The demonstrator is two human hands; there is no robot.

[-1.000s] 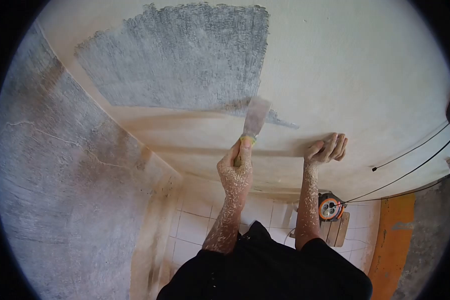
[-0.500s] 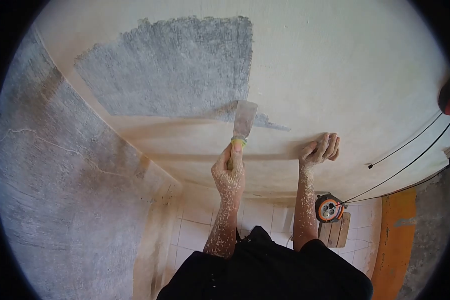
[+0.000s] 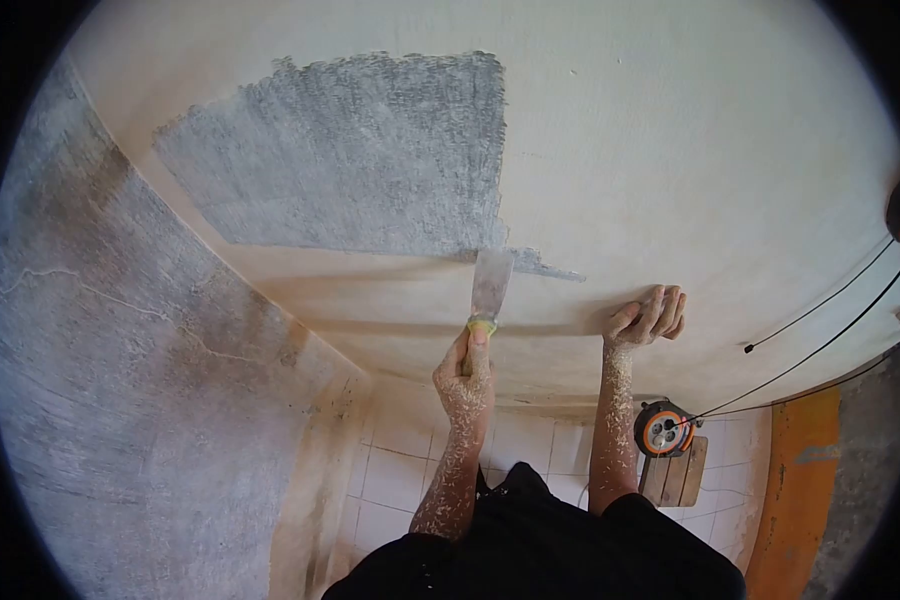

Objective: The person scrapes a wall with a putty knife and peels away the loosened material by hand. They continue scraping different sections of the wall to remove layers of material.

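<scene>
My left hand [image 3: 464,372] is closed round the handle of a scraper [image 3: 491,285], thumb along the yellow-green collar. The wide metal blade points up, its edge at the lower border of a grey bare patch [image 3: 360,150] on the cream wall [image 3: 670,150]. A thin grey strip [image 3: 545,266] runs right from the blade. Further right, my right hand [image 3: 652,316] rests against the wall, fingers bent and a little apart, holding nothing. Pale flakes cover both forearms.
A rough grey wall [image 3: 120,400] meets the cream wall at a corner on the left. Below right, an orange and black cable reel [image 3: 663,433] sits by a wooden stool [image 3: 675,480] on the tiled floor [image 3: 395,470]. Black cables [image 3: 810,352] cross at the right.
The scraper blade has moved down relative to the grey patch, from overlapping its lower right part to its bottom border. The whole view has shifted slightly. My right hand stays against the wall.
</scene>
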